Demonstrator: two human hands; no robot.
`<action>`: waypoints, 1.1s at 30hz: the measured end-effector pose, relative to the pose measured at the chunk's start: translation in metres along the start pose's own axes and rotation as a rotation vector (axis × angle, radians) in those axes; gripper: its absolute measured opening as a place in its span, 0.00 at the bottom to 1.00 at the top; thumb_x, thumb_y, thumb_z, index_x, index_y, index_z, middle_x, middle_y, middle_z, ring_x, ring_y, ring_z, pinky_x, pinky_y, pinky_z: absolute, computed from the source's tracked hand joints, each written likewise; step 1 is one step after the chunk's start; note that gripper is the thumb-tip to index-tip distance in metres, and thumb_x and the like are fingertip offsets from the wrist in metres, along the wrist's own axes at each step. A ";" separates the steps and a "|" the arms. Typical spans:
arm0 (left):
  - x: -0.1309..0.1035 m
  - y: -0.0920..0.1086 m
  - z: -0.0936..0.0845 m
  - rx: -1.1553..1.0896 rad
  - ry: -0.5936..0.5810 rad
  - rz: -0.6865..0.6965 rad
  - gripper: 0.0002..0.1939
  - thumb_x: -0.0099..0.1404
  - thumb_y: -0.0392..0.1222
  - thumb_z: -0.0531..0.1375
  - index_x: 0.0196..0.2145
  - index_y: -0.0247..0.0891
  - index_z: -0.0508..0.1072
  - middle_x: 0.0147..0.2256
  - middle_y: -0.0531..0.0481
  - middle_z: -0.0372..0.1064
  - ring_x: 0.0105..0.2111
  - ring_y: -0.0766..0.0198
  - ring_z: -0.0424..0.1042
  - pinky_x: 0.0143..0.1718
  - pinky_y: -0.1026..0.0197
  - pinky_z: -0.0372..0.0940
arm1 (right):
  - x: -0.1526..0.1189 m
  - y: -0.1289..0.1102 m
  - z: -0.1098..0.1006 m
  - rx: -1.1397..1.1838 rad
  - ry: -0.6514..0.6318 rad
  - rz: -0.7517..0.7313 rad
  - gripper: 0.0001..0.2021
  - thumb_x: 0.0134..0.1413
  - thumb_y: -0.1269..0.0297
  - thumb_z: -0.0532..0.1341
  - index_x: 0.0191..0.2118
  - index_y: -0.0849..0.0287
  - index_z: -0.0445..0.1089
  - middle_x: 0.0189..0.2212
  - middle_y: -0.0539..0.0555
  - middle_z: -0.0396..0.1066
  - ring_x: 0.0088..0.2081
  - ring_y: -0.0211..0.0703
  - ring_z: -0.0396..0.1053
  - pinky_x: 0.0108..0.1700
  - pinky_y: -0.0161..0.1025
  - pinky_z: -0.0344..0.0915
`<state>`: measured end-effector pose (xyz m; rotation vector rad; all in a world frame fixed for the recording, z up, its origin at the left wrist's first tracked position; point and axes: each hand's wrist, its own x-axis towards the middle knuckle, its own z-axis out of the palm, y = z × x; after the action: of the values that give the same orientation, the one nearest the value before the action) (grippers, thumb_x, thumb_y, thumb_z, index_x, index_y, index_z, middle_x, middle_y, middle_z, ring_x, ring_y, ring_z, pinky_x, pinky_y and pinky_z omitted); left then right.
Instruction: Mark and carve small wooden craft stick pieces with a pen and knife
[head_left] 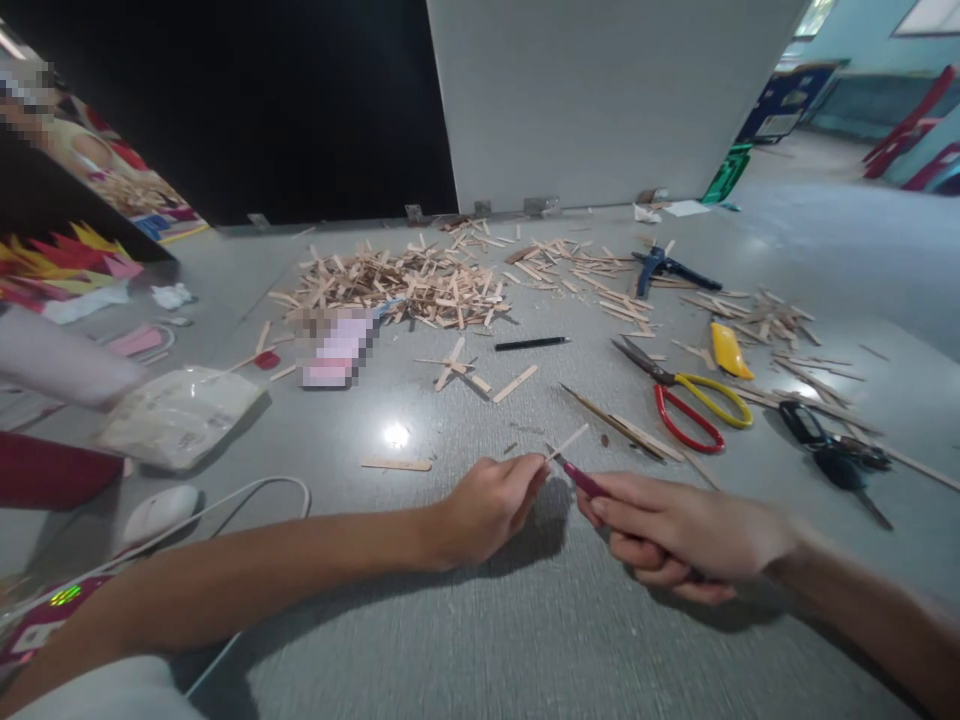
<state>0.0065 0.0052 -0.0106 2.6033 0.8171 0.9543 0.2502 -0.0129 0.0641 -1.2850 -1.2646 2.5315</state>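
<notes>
My left hand (491,508) is closed in a pinch on a thin wooden stick (574,438), which points up and to the right. In my right hand (675,530) is a small knife with a dark pink handle (583,479); its narrow blade meets the stick close to my left fingertips. Just beyond, a star-shaped piece made of crossed sticks (454,366) lies on the grey table (450,650). Near it are a black pencil (532,343) and a flat stick (515,384). Left of my left hand rests another flat stick (396,464).
A large heap of wooden pieces (405,285) spreads at the back. Toward the right are red-and-yellow scissors (679,390), blue pliers (675,270), a yellow tool (729,350) and keys (836,455). A pink-and-white card (334,350), plastic packet (184,415) and white mouse (159,515) sit left.
</notes>
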 end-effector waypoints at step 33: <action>0.007 0.000 -0.004 -0.235 -0.045 -0.231 0.21 0.85 0.45 0.43 0.34 0.40 0.66 0.25 0.58 0.65 0.21 0.68 0.61 0.26 0.65 0.60 | 0.034 0.009 0.037 0.055 0.118 -0.216 0.19 0.73 0.41 0.59 0.45 0.47 0.54 0.23 0.36 0.51 0.17 0.29 0.42 0.15 0.24 0.55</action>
<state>0.0084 0.0093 -0.0043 2.2660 0.9108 0.8658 0.2051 -0.0302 0.0474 -1.1958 -1.2275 2.2916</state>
